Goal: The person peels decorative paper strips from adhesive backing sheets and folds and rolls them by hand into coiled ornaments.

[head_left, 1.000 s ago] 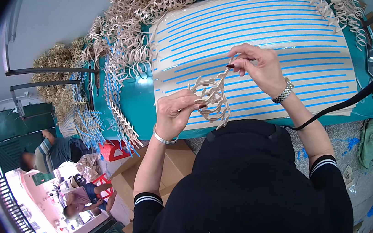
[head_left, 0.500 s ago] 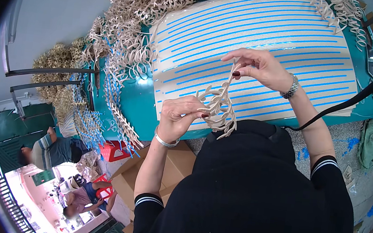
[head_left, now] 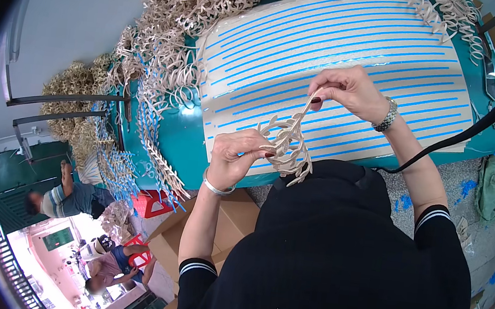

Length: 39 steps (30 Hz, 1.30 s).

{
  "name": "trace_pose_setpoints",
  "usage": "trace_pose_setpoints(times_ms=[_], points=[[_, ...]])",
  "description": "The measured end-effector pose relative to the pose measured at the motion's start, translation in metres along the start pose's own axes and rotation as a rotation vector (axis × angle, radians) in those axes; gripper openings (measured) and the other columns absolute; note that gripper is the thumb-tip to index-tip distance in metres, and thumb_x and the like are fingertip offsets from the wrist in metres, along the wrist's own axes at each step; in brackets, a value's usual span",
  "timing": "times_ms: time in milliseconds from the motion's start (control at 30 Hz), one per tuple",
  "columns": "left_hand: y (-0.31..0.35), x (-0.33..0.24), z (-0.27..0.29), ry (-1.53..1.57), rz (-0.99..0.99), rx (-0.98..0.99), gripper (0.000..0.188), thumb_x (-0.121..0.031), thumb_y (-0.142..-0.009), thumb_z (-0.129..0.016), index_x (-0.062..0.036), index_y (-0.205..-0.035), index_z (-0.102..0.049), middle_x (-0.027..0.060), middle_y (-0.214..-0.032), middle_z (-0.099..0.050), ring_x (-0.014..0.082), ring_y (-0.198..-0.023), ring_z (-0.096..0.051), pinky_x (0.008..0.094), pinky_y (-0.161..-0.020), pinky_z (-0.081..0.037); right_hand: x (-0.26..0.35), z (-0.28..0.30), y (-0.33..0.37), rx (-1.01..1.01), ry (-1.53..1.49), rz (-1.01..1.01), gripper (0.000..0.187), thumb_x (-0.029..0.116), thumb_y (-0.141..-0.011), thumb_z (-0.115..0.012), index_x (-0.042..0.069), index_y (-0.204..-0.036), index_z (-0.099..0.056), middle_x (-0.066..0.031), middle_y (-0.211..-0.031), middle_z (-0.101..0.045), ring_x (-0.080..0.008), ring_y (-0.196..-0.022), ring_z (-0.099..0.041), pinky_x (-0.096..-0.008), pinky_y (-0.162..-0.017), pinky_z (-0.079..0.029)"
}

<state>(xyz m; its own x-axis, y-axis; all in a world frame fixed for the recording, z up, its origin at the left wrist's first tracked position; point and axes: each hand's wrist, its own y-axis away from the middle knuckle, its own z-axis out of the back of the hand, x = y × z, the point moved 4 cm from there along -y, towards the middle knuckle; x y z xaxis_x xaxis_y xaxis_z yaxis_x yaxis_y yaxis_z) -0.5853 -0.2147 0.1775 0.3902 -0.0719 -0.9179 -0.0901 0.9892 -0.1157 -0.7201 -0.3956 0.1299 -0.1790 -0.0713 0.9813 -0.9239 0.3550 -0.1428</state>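
A beige leafy strip (head_left: 290, 142), curled into loops with small leaf shapes along it, hangs between my two hands. My left hand (head_left: 236, 158) pinches its looped part at the lower left, thumb against the fingers. At the upper right, my right hand (head_left: 349, 94) is closed on the strip's narrow end, with thumb and fingertips pressed together. The strip hangs in the air over the near part of a beige sheet with blue stripes (head_left: 327, 47). Its lowest leaves reach in front of my dark clothing.
Heaps of similar leafy strips (head_left: 175, 9) lie along the far and left edges of the green table (head_left: 173, 140). A black cable (head_left: 476, 129) crosses at the right. Below the table's left part stands an open cardboard box (head_left: 222, 213). Two people (head_left: 74, 199) are at the lower left.
My right hand's raised fingers have curled down, and its pinch has shifted slightly right, drawing the strip's end along. My left hand stays nearly still. A person at the lower left has raised an arm.
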Motion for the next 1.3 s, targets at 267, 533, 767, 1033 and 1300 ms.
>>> trace_pose_setpoints(times_ms=[267, 533, 767, 1033, 1300], points=[[-0.003, 0.013, 0.001, -0.159, 0.221, 0.032, 0.021, 0.008, -0.071, -0.059, 0.0017, -0.09, -0.064, 0.0119, -0.088, -0.064, 0.0125, -0.057, -0.06, 0.0224, -0.05, -0.046, 0.019, -0.008, 0.003, -0.112, 0.423, 0.041, 0.008, -0.003, -0.077, -0.056, -0.002, -0.083, -0.06, -0.01, -0.071, -0.064, -0.0144, -0.069, -0.064, -0.025, -0.062, -0.052], [-0.035, -0.008, -0.015, -0.607, -0.038, -0.266, 0.039, 0.004, -0.071, -0.06, -0.0024, -0.11, -0.056, 0.0138, -0.098, -0.061, 0.0209, -0.057, -0.059, 0.0285, -0.055, -0.048, 0.014, -0.019, 0.008, -0.289, 0.973, 0.423, 0.014, -0.006, -0.073, -0.052, 0.002, -0.083, -0.059, -0.0119, -0.068, -0.063, -0.0247, -0.07, -0.064, -0.0295, -0.061, -0.052], [-0.059, 0.024, -0.071, -0.472, -0.028, -0.223, 0.018, -0.004, -0.074, -0.06, -0.0015, -0.091, -0.06, 0.0167, -0.072, -0.059, 0.0321, -0.062, -0.056, 0.0385, -0.055, -0.042, 0.014, -0.02, 0.017, -0.305, 0.89, 0.279, 0.018, 0.0, -0.075, -0.056, 0.004, -0.092, -0.058, -0.012, -0.067, -0.063, -0.0253, -0.065, -0.063, -0.0316, -0.056, -0.051], [-0.052, 0.034, -0.053, -0.126, 0.209, -0.286, 0.012, -0.001, -0.081, -0.054, 0.0027, -0.08, -0.065, 0.0045, -0.049, -0.052, 0.0079, -0.041, -0.047, 0.0232, -0.04, -0.036, 0.034, 0.024, 0.024, -0.463, 1.213, -0.161, 0.071, 0.017, -0.075, -0.065, 0.011, -0.134, -0.027, -0.0218, -0.088, -0.061, -0.0315, -0.067, -0.062, -0.0366, -0.056, -0.049], [-0.05, 0.011, -0.036, 0.069, 0.202, -0.273, 0.018, -0.01, -0.08, -0.055, 0.0, -0.067, -0.062, 0.0044, -0.047, -0.052, 0.0077, -0.041, -0.047, 0.0247, -0.04, -0.034, 0.014, -0.037, 0.013, -0.248, -0.036, -0.072, 0.021, 0.007, -0.083, -0.057, -0.001, -0.102, -0.06, -0.0061, -0.097, -0.063, -0.0112, -0.085, -0.06, -0.0248, -0.074, -0.049]])
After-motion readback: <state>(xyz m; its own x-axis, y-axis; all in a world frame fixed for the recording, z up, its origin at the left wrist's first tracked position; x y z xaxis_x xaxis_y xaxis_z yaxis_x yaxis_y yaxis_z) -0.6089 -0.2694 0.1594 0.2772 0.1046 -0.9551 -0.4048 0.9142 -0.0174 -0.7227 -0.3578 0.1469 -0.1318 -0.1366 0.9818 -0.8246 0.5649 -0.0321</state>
